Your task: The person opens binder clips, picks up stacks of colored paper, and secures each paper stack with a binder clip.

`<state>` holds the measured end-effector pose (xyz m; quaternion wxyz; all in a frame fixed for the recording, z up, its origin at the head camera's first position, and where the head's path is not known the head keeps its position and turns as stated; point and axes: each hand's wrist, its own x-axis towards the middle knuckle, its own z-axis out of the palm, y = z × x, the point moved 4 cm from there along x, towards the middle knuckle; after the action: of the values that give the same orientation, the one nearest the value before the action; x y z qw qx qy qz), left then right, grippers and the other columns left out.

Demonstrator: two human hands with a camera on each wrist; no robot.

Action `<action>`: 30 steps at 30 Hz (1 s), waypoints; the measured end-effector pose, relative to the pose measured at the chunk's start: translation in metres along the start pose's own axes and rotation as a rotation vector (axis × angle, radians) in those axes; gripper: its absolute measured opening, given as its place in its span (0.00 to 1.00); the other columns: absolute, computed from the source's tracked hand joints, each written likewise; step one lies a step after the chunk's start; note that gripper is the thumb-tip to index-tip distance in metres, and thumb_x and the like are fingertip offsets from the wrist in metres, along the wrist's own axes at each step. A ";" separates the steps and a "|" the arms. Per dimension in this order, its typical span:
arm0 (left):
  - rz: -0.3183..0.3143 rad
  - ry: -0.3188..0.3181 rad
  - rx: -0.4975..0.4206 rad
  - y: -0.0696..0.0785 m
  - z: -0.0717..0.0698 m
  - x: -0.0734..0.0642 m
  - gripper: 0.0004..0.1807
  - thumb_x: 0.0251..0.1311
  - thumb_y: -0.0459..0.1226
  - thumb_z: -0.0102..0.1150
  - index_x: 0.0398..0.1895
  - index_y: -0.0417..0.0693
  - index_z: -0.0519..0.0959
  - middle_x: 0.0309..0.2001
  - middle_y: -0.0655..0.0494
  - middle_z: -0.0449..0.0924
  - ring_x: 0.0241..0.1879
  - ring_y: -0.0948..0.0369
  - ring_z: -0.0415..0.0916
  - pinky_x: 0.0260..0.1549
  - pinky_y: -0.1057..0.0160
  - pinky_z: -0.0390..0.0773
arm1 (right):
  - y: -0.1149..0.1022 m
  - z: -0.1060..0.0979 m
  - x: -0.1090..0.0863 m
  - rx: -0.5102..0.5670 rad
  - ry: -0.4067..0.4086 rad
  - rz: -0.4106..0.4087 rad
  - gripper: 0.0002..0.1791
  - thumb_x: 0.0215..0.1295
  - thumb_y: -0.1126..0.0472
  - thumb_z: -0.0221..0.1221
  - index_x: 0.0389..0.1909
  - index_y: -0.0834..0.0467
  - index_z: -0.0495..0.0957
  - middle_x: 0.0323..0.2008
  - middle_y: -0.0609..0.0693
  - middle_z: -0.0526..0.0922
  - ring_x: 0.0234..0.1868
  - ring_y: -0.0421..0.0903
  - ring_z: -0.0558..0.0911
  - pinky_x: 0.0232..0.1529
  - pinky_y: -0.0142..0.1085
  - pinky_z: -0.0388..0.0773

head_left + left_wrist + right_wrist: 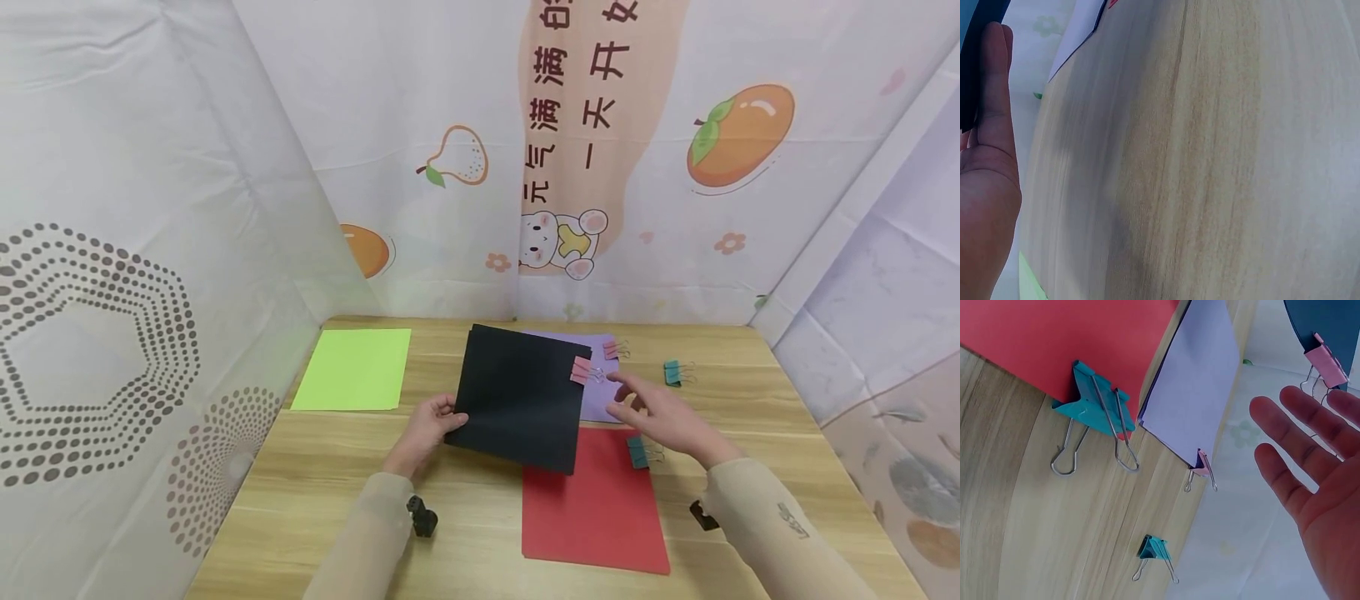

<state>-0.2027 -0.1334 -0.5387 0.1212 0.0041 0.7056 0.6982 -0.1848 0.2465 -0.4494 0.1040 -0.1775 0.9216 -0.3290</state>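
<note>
A stack of black paper is held up at a tilt over the table. My left hand pinches its lower left edge, thumb on top. A pink binder clip bites the stack's right edge, its wire handles pointing right. Beside those handles is my right hand, fingers spread and slightly bent in the right wrist view. Behind the black stack lies purple paper with another pink binder clip. Red paper lies nearer, with a teal binder clip on its right edge.
Bright yellow-green paper lies at the table's back left. A loose teal binder clip sits at the back right of the wooden table. Printed white curtains hang behind and along both sides.
</note>
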 end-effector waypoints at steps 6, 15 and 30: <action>-0.002 0.046 -0.035 0.000 -0.004 0.000 0.04 0.62 0.24 0.64 0.37 0.38 0.80 0.30 0.56 0.85 0.28 0.64 0.79 0.28 0.69 0.76 | 0.006 0.000 -0.003 -0.041 0.019 -0.022 0.36 0.73 0.42 0.59 0.72 0.61 0.67 0.54 0.56 0.81 0.46 0.46 0.82 0.44 0.42 0.81; 0.004 0.083 -0.051 -0.003 -0.011 0.001 0.07 0.63 0.24 0.63 0.43 0.31 0.80 0.36 0.50 0.87 0.33 0.61 0.84 0.36 0.67 0.82 | 0.014 0.001 -0.012 -0.065 0.022 -0.052 0.31 0.74 0.48 0.60 0.71 0.60 0.68 0.51 0.54 0.81 0.44 0.44 0.82 0.41 0.41 0.81; -0.027 0.179 0.003 -0.001 -0.022 0.001 0.09 0.65 0.27 0.63 0.47 0.34 0.81 0.39 0.50 0.86 0.36 0.62 0.82 0.37 0.67 0.80 | 0.028 0.002 -0.028 -0.051 0.013 -0.028 0.31 0.73 0.48 0.61 0.70 0.60 0.69 0.52 0.56 0.81 0.44 0.45 0.81 0.39 0.36 0.80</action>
<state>-0.2074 -0.1548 -0.5396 0.0672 -0.0678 0.7147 0.6928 -0.1658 0.2770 -0.4667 0.0888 -0.1910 0.9278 -0.3079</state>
